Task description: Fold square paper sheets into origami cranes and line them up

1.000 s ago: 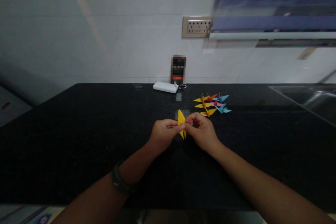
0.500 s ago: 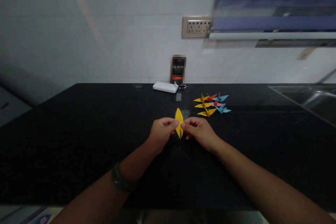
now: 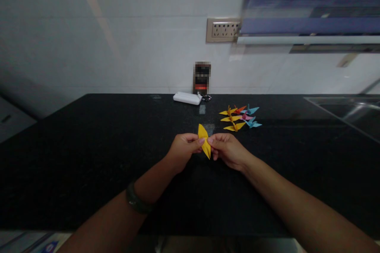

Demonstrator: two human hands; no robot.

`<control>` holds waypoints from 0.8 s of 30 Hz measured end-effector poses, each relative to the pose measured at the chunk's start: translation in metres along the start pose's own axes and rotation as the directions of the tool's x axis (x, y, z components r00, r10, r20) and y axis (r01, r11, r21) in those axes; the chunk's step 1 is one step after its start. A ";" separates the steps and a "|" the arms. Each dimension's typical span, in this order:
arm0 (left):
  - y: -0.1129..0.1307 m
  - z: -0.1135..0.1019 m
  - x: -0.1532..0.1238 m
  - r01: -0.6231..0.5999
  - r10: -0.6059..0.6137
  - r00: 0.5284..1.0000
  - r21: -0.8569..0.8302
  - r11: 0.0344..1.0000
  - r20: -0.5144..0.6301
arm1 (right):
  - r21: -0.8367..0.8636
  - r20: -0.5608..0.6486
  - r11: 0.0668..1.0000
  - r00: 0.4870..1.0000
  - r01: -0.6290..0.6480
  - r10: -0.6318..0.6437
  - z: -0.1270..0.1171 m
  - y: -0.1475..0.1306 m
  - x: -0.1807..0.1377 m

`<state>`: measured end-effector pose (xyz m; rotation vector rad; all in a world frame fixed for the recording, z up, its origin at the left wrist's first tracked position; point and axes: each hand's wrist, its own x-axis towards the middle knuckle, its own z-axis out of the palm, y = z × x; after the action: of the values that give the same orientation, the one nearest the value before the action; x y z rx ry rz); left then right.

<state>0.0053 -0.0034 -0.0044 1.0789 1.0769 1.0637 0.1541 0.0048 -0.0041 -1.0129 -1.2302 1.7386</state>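
A folded piece of yellow origami paper (image 3: 206, 148), long and pointed at both ends, is held up between my two hands over the dark counter. My left hand (image 3: 185, 148) pinches its left edge, thumb on the near face. From the other side my right hand (image 3: 227, 148) pinches the right edge, also with the thumb in front. The paper leans, its top tip to the left and its lower tip to the right. Beyond my right hand stand several finished paper cranes, among them a yellow crane (image 3: 235, 127), a pink crane (image 3: 245, 117) and a blue crane (image 3: 253, 123).
A white oblong case (image 3: 187, 98) and a small beaded loop (image 3: 207, 98) lie by the wall, near a blurred-out upright object (image 3: 202, 78). A sink (image 3: 353, 116) is set into the black counter (image 3: 97, 146) at the right. A socket panel (image 3: 224, 30) is on the wall.
The yellow paper has tilted from nearly upright, its lower tip swinging to the right. My right hand has shifted slightly, and both hands keep their pinch.
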 end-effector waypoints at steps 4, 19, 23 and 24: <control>-0.002 -0.001 0.001 0.044 -0.037 0.998 -0.139 0.989 0.051 | 0.105 0.035 0.992 0.997 -0.066 0.062 0.002 -0.002 -0.001; -0.001 0.001 0.002 -0.058 0.063 0.987 0.034 0.998 -0.147 | -0.266 -0.076 0.963 0.994 0.055 -0.078 0.004 0.006 0.000; -0.001 0.003 0.002 -0.085 0.100 0.978 0.086 0.993 -0.183 | -0.361 -0.088 0.930 0.991 0.062 -0.100 0.003 0.008 0.001; -0.001 0.004 0.002 -0.086 0.104 0.976 0.098 0.991 -0.192 | -0.382 -0.087 0.922 0.990 0.066 -0.108 0.004 0.008 0.001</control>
<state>0.0092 -0.0024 -0.0048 1.1229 1.2506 1.2285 0.1496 0.0024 -0.0107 -1.2338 -1.5535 1.3861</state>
